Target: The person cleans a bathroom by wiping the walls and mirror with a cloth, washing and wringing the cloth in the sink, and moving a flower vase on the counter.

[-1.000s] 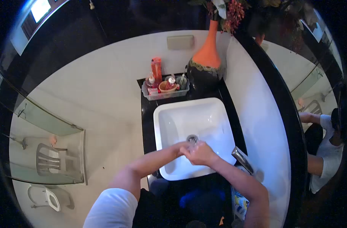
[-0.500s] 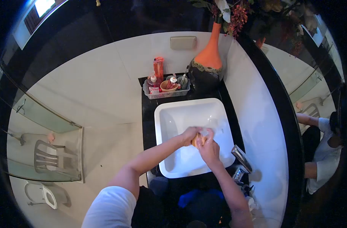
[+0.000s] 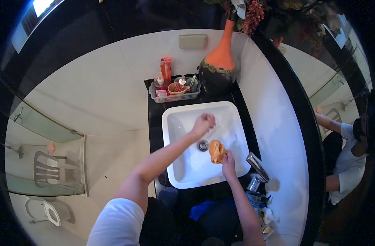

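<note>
My right hand grips a crumpled orange cloth by its lower right edge, over the white sink basin. The cloth hangs bunched just right of the drain. Apart from it, my left hand is over the far half of the basin. Motion blurs its fingers, so whether they hold anything is unclear. A chrome faucet stands at the basin's right edge, near my right wrist.
Behind the basin, a clear plastic basket of toiletries sits on the black counter. Beside it stands an orange and black vase with flowers. Bottles line the counter's near right. A mirror is on the right wall.
Both hands were together on the orange cloth. My left hand has let go and moved away toward the far side of the basin, while my right hand keeps the cloth, which now hangs looser.
</note>
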The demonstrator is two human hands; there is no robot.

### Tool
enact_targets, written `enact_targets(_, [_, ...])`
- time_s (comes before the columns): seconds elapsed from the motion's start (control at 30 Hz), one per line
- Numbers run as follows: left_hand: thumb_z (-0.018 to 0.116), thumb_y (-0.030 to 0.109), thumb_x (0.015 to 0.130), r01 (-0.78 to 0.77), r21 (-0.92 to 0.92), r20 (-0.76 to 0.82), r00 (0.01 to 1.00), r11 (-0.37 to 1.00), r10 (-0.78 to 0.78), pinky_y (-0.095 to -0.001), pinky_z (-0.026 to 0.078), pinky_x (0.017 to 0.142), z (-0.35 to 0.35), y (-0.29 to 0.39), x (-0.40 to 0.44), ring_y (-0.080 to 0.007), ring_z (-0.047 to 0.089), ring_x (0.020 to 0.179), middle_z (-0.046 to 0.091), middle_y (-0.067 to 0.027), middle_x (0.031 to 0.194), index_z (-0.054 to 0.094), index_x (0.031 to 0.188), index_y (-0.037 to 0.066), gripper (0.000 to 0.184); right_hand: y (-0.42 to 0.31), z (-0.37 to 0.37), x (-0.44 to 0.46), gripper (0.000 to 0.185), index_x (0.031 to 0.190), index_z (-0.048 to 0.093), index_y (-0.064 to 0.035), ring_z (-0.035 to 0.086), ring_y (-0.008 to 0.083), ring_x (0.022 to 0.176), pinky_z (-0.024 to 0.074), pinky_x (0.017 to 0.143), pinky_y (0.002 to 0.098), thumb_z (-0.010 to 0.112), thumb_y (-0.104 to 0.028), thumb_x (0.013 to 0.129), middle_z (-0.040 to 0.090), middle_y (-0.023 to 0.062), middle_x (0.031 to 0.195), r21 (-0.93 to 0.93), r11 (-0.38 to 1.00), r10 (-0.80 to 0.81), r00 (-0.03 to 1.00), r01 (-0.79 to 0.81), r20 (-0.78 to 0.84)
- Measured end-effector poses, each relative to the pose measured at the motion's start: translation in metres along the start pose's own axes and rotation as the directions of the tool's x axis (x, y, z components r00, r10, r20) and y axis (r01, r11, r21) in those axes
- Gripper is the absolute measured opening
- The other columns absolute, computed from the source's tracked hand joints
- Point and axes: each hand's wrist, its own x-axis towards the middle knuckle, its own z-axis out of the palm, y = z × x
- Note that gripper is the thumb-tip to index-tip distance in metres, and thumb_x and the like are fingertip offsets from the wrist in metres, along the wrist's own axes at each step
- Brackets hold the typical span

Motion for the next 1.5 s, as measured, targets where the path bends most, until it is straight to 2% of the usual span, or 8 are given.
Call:
enact_targets(0.1, [0.051, 0.017, 0.085, -0.183, -0.086, -0.217, 0.963, 0.979, 0.161, -0.0276, 0.045, 0.053, -0.021, 0.034, 0.053, -0.0120, 0.055, 0.066, 0.056, -0.0013, 0.076, 0.055, 0.094, 0.010, 0.013, 0.034, -0.012, -0.011, 0.017, 0.099, 0.046, 0.0006, 0.052, 0.0355, 0.081, 0.0402, 0.074, 0.0427, 0.038, -0.012, 0.090, 0.052, 0.0203, 0.084, -0.095, 0.995, -0.025, 0.995, 0.016, -0.093])
enact_targets(0.17, [0.051, 0.015, 0.084, -0.274, -0.060, -0.347, 0.907, 0.960, 0.237, -0.0260, 0.042, 0.048, -0.040, 0.066, 0.090, -0.0104, 0.053, 0.059, 0.057, -0.0037, 0.067, 0.061, 0.091, 0.003, 0.017, 0.083, -0.014, -0.010, 0.018, 0.101, 0.046, 0.0010, 0.051, 0.0384, 0.082, 0.0390, 0.073, 0.0458, 0.038, -0.011, 0.090, 0.054, 0.0206, 0.089, -0.418, 0.892, -0.285, 0.932, 0.173, -0.222])
enact_targets(0.33, [0.053, 0.004, 0.071, -0.442, 0.319, -0.572, 0.615, 0.838, 0.542, -0.0317, 0.041, 0.090, -0.096, 0.118, 0.184, -0.0265, 0.056, 0.103, 0.059, -0.0176, 0.108, 0.054, 0.112, -0.001, 0.041, 0.069, -0.011, -0.016, 0.024, 0.097, 0.053, 0.0003, 0.051, 0.0389, 0.086, 0.0388, 0.074, 0.0463, 0.040, -0.020, 0.091, 0.056, 0.0196, 0.090, -0.510, 0.850, -0.301, 0.915, 0.131, -0.267])
enact_targets(0.87, [0.058, 0.006, 0.068, -0.274, 0.457, -0.596, 0.611, 0.846, 0.520, -0.0403, 0.042, 0.087, -0.116, 0.165, 0.224, -0.0331, 0.052, 0.104, 0.052, -0.0187, 0.116, 0.051, 0.116, 0.003, 0.049, 0.061, -0.014, -0.014, 0.022, 0.098, 0.054, -0.0005, 0.055, 0.0394, 0.080, 0.0431, 0.072, 0.0468, 0.042, -0.017, 0.087, 0.057, 0.0210, 0.088, -0.579, 0.815, -0.165, 0.970, 0.033, -0.178])
enact_targets(0.97, [0.060, 0.007, 0.068, -0.278, 0.681, -0.522, 0.465, 0.677, 0.715, -0.0411, 0.040, 0.087, -0.107, 0.149, 0.217, -0.0331, 0.052, 0.099, 0.052, -0.0178, 0.112, 0.052, 0.111, 0.001, 0.044, 0.066, -0.012, -0.013, 0.023, 0.098, 0.053, 0.0003, 0.054, 0.0397, 0.082, 0.0427, 0.073, 0.0476, 0.043, -0.017, 0.087, 0.056, 0.0214, 0.090, -0.578, 0.804, -0.285, 0.943, 0.138, -0.170])
enact_targets(1.03, [0.062, 0.005, 0.070, -0.314, 0.779, -0.509, 0.188, 0.542, 0.840, -0.0372, 0.043, 0.083, -0.082, 0.131, 0.202, -0.0300, 0.055, 0.091, 0.057, -0.0164, 0.097, 0.053, 0.109, 0.000, 0.039, 0.062, -0.012, -0.014, 0.023, 0.098, 0.053, 0.0009, 0.053, 0.0399, 0.083, 0.0418, 0.073, 0.0480, 0.044, -0.017, 0.087, 0.056, 0.0218, 0.091, -0.575, 0.818, -0.137, 0.973, 0.005, -0.187])
enact_targets(1.3, [0.059, 0.010, 0.076, -0.409, 0.788, -0.332, 0.348, 0.461, 0.877, -0.0427, 0.035, 0.091, -0.011, 0.104, 0.147, -0.0359, 0.043, 0.105, 0.043, -0.0207, 0.115, 0.038, 0.126, -0.002, 0.055, 0.063, -0.014, -0.014, 0.023, 0.098, 0.052, 0.0017, 0.052, 0.0405, 0.085, 0.0399, 0.072, 0.0491, 0.045, -0.017, 0.086, 0.056, 0.0222, 0.090, -0.555, 0.829, -0.186, 0.968, 0.064, -0.166])
enact_targets(1.5, [0.053, 0.005, 0.075, -0.512, 0.742, -0.202, 0.444, 0.432, 0.873, -0.0445, 0.036, 0.089, -0.011, 0.113, 0.144, -0.0390, 0.044, 0.104, 0.045, -0.0217, 0.111, 0.044, 0.114, -0.003, 0.041, 0.061, -0.014, -0.013, 0.025, 0.099, 0.051, 0.0017, 0.052, 0.0402, 0.087, 0.0403, 0.073, 0.0483, 0.043, -0.019, 0.087, 0.056, 0.0219, 0.090, -0.563, 0.823, -0.196, 0.966, 0.070, -0.166])
